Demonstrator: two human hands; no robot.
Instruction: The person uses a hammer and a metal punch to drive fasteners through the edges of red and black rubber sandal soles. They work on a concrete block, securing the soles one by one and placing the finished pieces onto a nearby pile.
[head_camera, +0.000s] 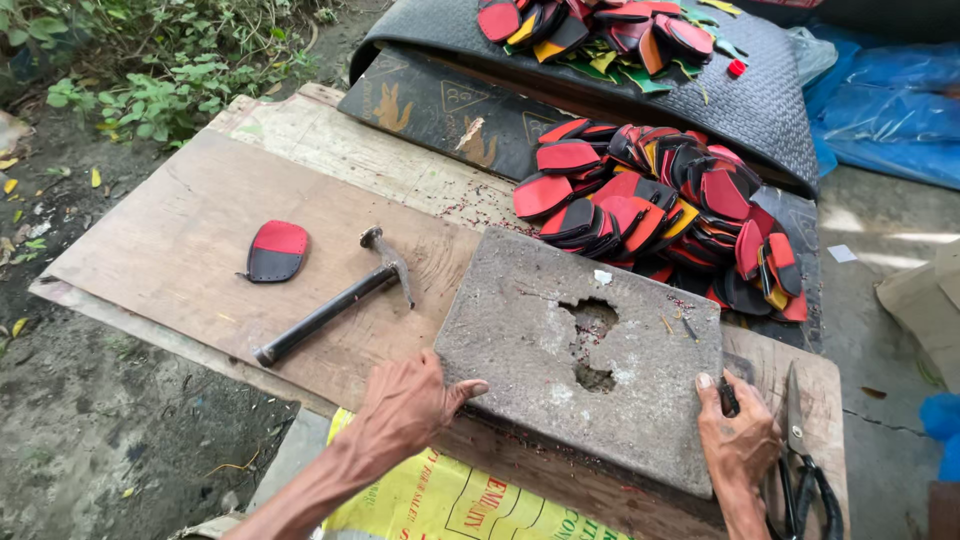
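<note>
grey concrete slab (585, 350), pitted at its middle, is gripped on the wooden board (200, 240) by the left hand (405, 405) and right hand (737, 435), fingers curled over opposite edges; an even grip is advised.

Two lean, veined bare forearms are showing, with no sleeves, rings or watch; the left hand (408, 402) and right hand (740, 440) are appearing weathered and wrinkled.
</note>
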